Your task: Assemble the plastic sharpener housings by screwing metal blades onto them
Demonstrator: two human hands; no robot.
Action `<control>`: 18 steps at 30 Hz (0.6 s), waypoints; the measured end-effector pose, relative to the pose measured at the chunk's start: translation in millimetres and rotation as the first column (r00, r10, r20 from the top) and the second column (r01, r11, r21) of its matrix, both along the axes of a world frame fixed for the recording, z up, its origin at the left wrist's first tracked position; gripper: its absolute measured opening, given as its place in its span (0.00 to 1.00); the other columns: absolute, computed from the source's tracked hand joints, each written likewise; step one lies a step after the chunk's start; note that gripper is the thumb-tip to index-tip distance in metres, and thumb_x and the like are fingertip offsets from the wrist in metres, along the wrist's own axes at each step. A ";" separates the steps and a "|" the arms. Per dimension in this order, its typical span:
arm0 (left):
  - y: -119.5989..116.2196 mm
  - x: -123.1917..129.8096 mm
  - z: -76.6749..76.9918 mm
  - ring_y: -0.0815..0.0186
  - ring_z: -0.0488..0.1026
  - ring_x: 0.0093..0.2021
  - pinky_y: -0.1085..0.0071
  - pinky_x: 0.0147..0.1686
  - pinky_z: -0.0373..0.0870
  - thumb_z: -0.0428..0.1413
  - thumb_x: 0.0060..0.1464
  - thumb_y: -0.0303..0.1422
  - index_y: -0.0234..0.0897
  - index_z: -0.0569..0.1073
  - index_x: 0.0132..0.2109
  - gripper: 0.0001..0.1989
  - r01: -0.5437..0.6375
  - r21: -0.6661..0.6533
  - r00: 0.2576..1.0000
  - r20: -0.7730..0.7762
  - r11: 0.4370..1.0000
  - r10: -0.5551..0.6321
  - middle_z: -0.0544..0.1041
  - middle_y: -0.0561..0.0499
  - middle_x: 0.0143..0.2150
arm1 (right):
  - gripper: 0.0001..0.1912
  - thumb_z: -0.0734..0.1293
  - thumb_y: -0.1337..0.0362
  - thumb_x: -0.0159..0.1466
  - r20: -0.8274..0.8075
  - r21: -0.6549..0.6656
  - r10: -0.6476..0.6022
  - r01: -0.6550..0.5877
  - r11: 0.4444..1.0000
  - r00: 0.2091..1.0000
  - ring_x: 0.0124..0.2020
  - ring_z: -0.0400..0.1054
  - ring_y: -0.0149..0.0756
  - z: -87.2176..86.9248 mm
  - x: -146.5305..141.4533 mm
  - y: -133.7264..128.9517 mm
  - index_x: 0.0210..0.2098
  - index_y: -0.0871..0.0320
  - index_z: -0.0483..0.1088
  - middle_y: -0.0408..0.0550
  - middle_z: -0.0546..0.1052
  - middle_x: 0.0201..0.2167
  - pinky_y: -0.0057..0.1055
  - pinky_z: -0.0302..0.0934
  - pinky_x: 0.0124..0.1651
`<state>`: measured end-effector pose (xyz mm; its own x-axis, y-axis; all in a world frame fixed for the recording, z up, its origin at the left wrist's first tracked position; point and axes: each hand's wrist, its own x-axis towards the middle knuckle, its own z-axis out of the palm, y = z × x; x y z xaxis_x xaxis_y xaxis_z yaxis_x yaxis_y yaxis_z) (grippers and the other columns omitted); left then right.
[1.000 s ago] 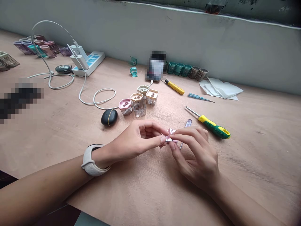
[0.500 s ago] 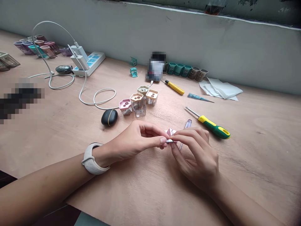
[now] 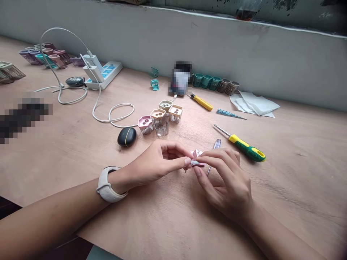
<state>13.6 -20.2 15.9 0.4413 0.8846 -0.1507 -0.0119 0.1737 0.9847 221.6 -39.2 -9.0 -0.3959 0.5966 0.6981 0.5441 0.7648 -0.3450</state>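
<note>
Between my hands is a pink pencil sharpener top with a small metal blade on its near side. My left hand, wearing a pale watch band, pinches its left end between thumb and fingers. My right hand has its fingertips on the right side of the piece, with the thumb lowered just below it. A tiny dark bit, perhaps a screw, shows under my left fingertips. A slim screwdriver with a clear purple handle lies behind my right fingers, its shaft partly hidden.
Several clear-bodied sharpeners stand beyond my hands, beside a black earbud case. To the right lie a green-yellow screwdriver, a blue tester, a yellow knife and white papers. A power strip trails white cables.
My right thumb has moved down and away from the blade, so more of the metal shows. A tiny dark bit now shows below my left fingertips. The view has shifted slightly.
</note>
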 end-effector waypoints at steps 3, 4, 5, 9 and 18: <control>1.5 0.2 0.9 0.64 0.80 0.39 0.70 0.41 0.76 0.66 0.56 0.34 0.32 0.80 0.40 0.09 -0.001 0.032 1.000 -0.027 0.999 0.001 0.83 0.47 0.37 | 0.11 0.71 0.76 0.63 0.006 0.006 0.008 -0.008 1.000 1.000 0.42 0.71 0.38 -1.0 1.2 1.3 0.44 0.60 0.72 0.50 0.79 0.40 0.40 0.59 0.47; 1.7 0.2 0.8 0.64 0.80 0.39 0.69 0.41 0.76 0.66 0.56 0.35 0.32 0.80 0.40 0.10 0.004 0.042 0.999 -0.035 0.999 -0.003 0.83 0.47 0.36 | 0.11 0.71 0.77 0.63 0.008 0.003 0.009 -0.009 1.000 1.000 0.42 0.71 0.38 -1.4 1.5 1.6 0.44 0.60 0.72 0.50 0.79 0.40 0.40 0.59 0.47; 1.6 0.1 0.4 0.64 0.80 0.39 0.69 0.41 0.76 0.66 0.56 0.35 0.32 0.79 0.40 0.10 0.010 0.058 0.999 -0.045 0.998 -0.007 0.83 0.46 0.36 | 0.11 0.70 0.77 0.63 0.009 0.001 0.009 -0.009 1.000 1.000 0.42 0.71 0.38 -1.8 1.7 1.8 0.44 0.60 0.72 0.50 0.79 0.40 0.40 0.59 0.47; 0.0 -1.4 -3.2 0.65 0.78 0.37 0.71 0.38 0.74 0.61 0.61 0.37 0.32 0.79 0.39 0.10 -0.013 0.229 0.988 -0.145 0.973 0.047 0.82 0.47 0.36 | 0.11 0.70 0.77 0.64 0.010 -0.011 -0.002 0.002 1.000 1.000 0.43 0.71 0.38 -3.3 1.9 2.1 0.44 0.60 0.72 0.50 0.79 0.41 0.39 0.59 0.47; 11.0 -21.5 -9.1 0.65 0.68 0.32 0.66 0.40 0.67 0.52 0.65 0.31 0.38 0.67 0.30 0.13 -0.021 0.909 0.751 -0.262 0.417 0.607 0.71 0.52 0.28 | 0.10 0.69 0.77 0.64 0.018 0.006 -0.014 0.014 1.000 1.000 0.42 0.70 0.37 -4.3 0.0 3.8 0.42 0.59 0.73 0.48 0.79 0.40 0.39 0.58 0.48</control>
